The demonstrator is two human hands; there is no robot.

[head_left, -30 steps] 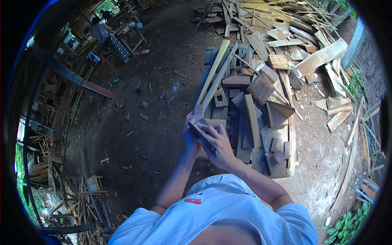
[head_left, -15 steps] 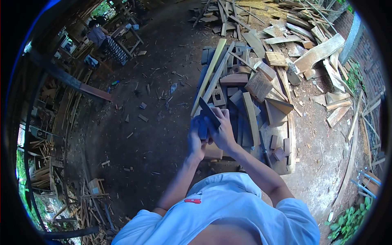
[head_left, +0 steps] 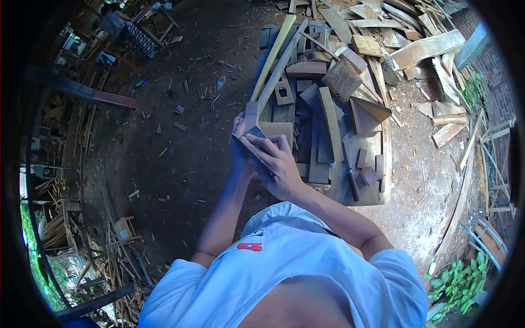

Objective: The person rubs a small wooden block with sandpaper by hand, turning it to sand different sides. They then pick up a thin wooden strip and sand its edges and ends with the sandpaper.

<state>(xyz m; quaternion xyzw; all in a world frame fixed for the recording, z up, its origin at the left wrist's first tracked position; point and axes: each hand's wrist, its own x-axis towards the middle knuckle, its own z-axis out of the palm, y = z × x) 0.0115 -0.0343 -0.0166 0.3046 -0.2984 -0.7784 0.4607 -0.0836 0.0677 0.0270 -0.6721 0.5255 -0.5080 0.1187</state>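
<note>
In front of my chest, just past the near left edge of the workbench, my left hand (head_left: 239,127) is closed around a wooden block (head_left: 251,113) whose end points up and away from me. My right hand (head_left: 280,161) grips a thin, flat, dark piece (head_left: 255,152) with a straight pale edge, fingers laid over its top. That flat piece lies across the near part of the block; whether its whole face touches is hidden. Its exact kind cannot be made out.
The workbench (head_left: 358,192) carries several wood offcuts, a long yellowish strip (head_left: 273,57), a block with a square hole (head_left: 284,93) and a dark-handled tool (head_left: 350,176). Scrap boards (head_left: 426,52) pile up beyond. Another person (head_left: 117,24) is at the far left.
Both hands have moved left and a little nearer to me. The flat piece has turned from standing steeply to lying across the block. My view has tilted slightly downward.
</note>
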